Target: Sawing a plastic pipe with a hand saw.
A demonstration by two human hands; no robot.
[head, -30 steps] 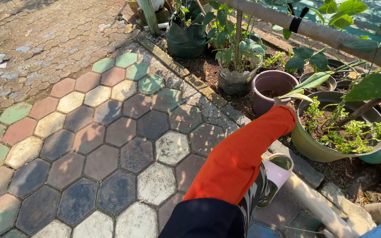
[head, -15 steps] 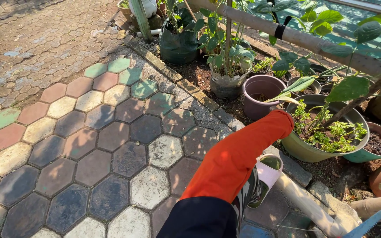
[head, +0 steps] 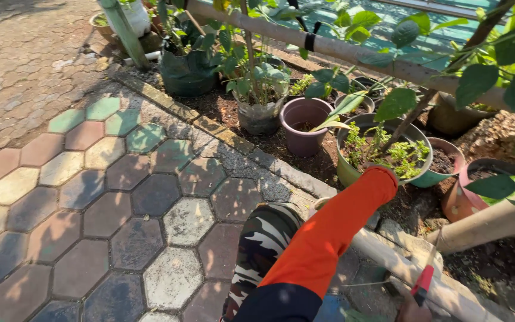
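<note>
My left arm in an orange sleeve [head: 335,232] stretches out to the rim of a green pot [head: 348,170] filled with small leafy plants. The left hand itself is hidden past the sleeve's end, at the pot's near rim. My right hand [head: 411,311] shows only at the bottom edge. It grips a red-handled tool [head: 423,281] just above a bamboo pole [head: 388,259] that lies along the bed's edge. My knee in camouflage trousers [head: 263,238] is bent over the paving.
Coloured hexagon paving [head: 120,191] spreads to the left, bordered by a stone kerb [head: 233,140]. The soil bed holds a maroon pot [head: 303,122], a clear pot with a leafy plant [head: 259,113], a dark grow bag [head: 187,71] and more pots at right. A long rail [head: 353,50] crosses above.
The view has shifted right and closer to the bed. My left arm stays reached to the green pot. My knee and my right hand with the red tool have come into view.
</note>
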